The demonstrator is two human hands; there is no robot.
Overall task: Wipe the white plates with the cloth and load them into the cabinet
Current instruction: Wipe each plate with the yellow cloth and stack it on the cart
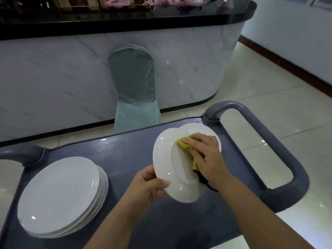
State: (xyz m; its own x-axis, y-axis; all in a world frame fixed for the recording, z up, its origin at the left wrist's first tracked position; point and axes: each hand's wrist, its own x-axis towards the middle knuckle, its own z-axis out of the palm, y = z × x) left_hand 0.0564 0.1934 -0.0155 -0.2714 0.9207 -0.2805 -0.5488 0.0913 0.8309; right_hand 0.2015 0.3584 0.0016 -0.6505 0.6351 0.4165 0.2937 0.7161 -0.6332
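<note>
The left hand pinches the near-left rim of the lobed plate, thumb on the upper face and the other fingers curled beneath. The plate is white glazed ceramic with a wavy, uneven outline, a shallow sunken centre and bright glints on its surface. It is held tilted over the right part of the cart top, and whether its far edge touches the cart cannot be told. The right hand has its fingers bent over the folded yellow cloth and presses it onto the plate's centre. A dark edge of the cloth trails out under the palm. The stack of plates, round, smooth and white, lies on the left part of the cart, with the lower rims stepped out to the right. The cart top is dark grey and matte, with a low raised rim. A bare strip of it separates the stack from the held plate. A thick grey loop handle closes the right end, near the right hand. Beyond the cart stand a chair in a glossy teal cover and a marble-patterned counter.
</note>
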